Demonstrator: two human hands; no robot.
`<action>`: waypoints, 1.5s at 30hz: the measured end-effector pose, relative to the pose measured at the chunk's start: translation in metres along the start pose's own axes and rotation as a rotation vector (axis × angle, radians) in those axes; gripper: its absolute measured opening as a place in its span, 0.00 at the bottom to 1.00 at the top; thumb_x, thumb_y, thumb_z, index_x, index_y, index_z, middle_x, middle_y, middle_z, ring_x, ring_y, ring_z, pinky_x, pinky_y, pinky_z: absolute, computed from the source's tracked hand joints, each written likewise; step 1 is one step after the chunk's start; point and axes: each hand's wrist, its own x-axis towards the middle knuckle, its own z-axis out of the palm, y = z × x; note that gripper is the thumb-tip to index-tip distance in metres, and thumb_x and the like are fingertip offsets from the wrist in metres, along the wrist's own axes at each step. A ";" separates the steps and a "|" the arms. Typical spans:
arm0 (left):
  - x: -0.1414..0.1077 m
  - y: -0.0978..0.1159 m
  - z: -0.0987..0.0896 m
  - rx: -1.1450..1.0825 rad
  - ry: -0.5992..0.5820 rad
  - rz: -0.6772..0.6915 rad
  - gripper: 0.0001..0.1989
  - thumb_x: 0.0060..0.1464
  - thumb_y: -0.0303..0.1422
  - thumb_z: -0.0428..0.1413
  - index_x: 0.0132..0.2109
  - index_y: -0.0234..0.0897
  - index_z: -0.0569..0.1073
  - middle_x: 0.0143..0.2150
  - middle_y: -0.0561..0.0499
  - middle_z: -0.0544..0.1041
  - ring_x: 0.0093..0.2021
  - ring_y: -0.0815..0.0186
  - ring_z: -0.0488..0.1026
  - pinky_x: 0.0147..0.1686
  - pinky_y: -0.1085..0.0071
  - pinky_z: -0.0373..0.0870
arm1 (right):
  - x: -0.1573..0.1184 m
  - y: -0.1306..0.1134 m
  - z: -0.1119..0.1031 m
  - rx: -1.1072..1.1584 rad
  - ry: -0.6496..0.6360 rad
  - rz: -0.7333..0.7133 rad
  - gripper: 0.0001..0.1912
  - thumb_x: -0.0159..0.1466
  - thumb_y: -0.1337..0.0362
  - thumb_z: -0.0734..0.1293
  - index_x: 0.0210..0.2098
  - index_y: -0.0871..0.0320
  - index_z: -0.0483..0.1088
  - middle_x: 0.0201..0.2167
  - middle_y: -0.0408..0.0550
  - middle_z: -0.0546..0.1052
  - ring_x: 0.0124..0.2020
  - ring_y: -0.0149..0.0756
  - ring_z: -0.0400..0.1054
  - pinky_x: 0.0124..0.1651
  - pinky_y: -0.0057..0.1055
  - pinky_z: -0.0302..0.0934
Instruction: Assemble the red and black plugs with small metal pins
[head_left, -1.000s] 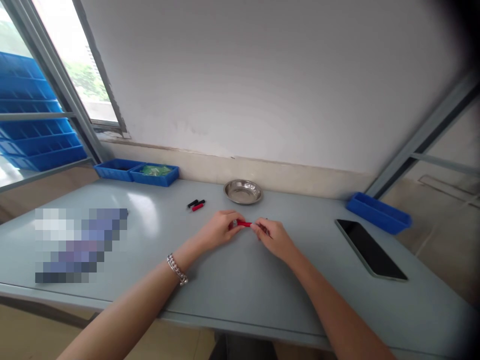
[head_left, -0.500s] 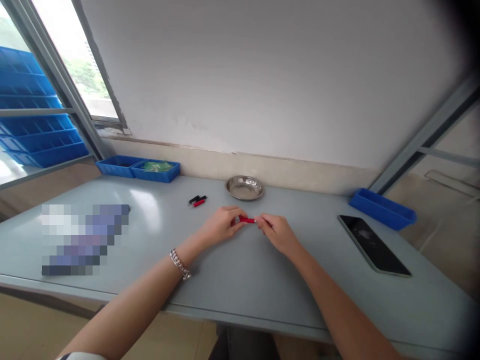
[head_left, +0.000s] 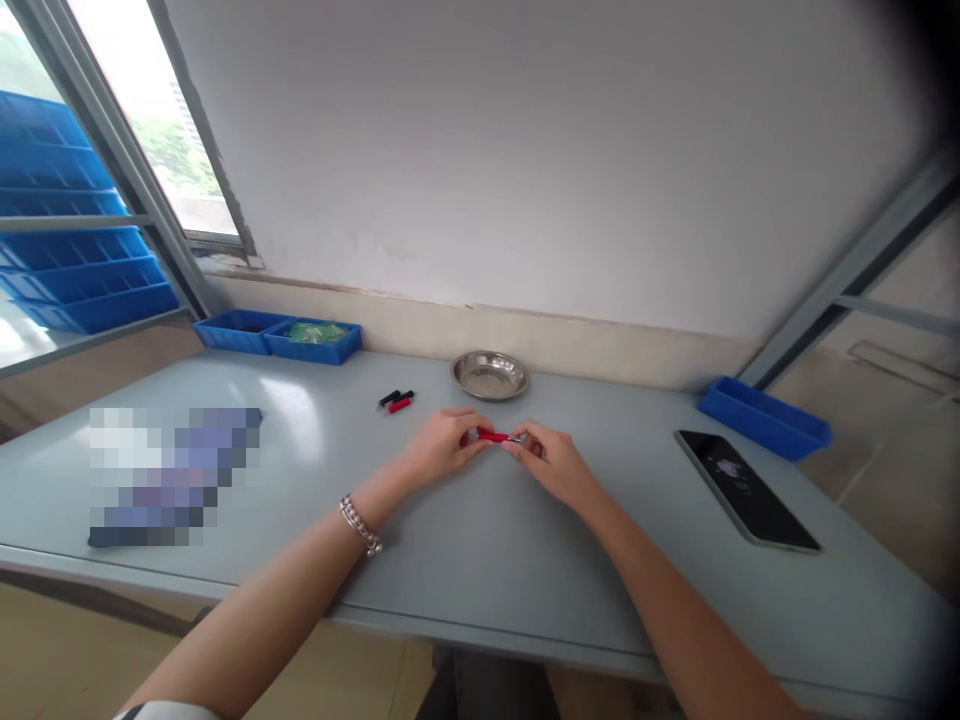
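Over the middle of the table, my left hand [head_left: 452,443] pinches a small red stick-like piece [head_left: 494,437] with a silver metal end. From the other side, my right hand [head_left: 550,456] has its fingers closed at that metal end, partly hiding it. The piece lies roughly level between both hands; its exact kind is too small to tell. Left of and beyond the hands lie several similar short pieces, with a red one [head_left: 400,405] in front of black ones [head_left: 389,398]. Just behind my hands stands a shallow round metal dish [head_left: 489,391].
Two blue bins [head_left: 319,352] stand at the back left, one holding green bags [head_left: 318,332]. At right are a phone [head_left: 750,490] and another blue bin [head_left: 765,420]. A blurred-out flat item [head_left: 176,480] lies on the left. The grey table [head_left: 480,580] backs onto a wall.
My right hand's fingers have shifted slightly left along the piece, and more of its silver end shows between the hands. The left hand has hardly moved. The phone's screen looks brighter.
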 end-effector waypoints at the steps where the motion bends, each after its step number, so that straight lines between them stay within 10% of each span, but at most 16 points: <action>1: 0.000 0.000 -0.001 0.004 0.008 -0.001 0.09 0.52 0.35 0.50 0.36 0.36 0.71 0.31 0.51 0.71 0.24 0.74 0.63 0.27 0.76 0.60 | 0.000 0.000 0.000 0.011 0.004 -0.011 0.15 0.58 0.52 0.57 0.32 0.56 0.65 0.17 0.39 0.65 0.20 0.29 0.56 0.25 0.25 0.52; 13: 0.000 0.000 -0.007 -0.004 0.054 0.012 0.10 0.52 0.36 0.50 0.37 0.36 0.72 0.32 0.50 0.72 0.26 0.73 0.64 0.28 0.76 0.62 | 0.000 -0.005 0.001 0.004 -0.011 -0.029 0.17 0.61 0.53 0.51 0.26 0.57 0.62 0.17 0.40 0.64 0.20 0.28 0.57 0.27 0.25 0.51; 22: 0.000 -0.038 -0.052 0.194 0.468 -0.395 0.12 0.48 0.39 0.53 0.35 0.36 0.73 0.25 0.52 0.72 0.22 0.72 0.64 0.24 0.74 0.61 | 0.003 0.010 -0.016 -0.057 0.271 0.082 0.15 0.59 0.53 0.55 0.30 0.57 0.64 0.19 0.42 0.67 0.20 0.29 0.59 0.26 0.26 0.53; 31: -0.002 -0.042 -0.018 0.224 -0.052 -0.333 0.08 0.46 0.36 0.53 0.32 0.37 0.73 0.28 0.50 0.74 0.27 0.67 0.68 0.27 0.73 0.60 | 0.003 0.015 -0.017 -0.109 0.285 0.098 0.12 0.57 0.57 0.56 0.28 0.57 0.64 0.17 0.42 0.68 0.19 0.29 0.58 0.25 0.25 0.52; 45: -0.003 -0.039 -0.010 0.215 -0.217 -0.314 0.16 0.43 0.44 0.54 0.35 0.36 0.72 0.29 0.48 0.74 0.30 0.64 0.69 0.26 0.73 0.59 | 0.005 0.018 -0.019 -0.112 0.275 0.101 0.12 0.57 0.57 0.56 0.26 0.57 0.64 0.16 0.41 0.67 0.18 0.29 0.59 0.26 0.26 0.53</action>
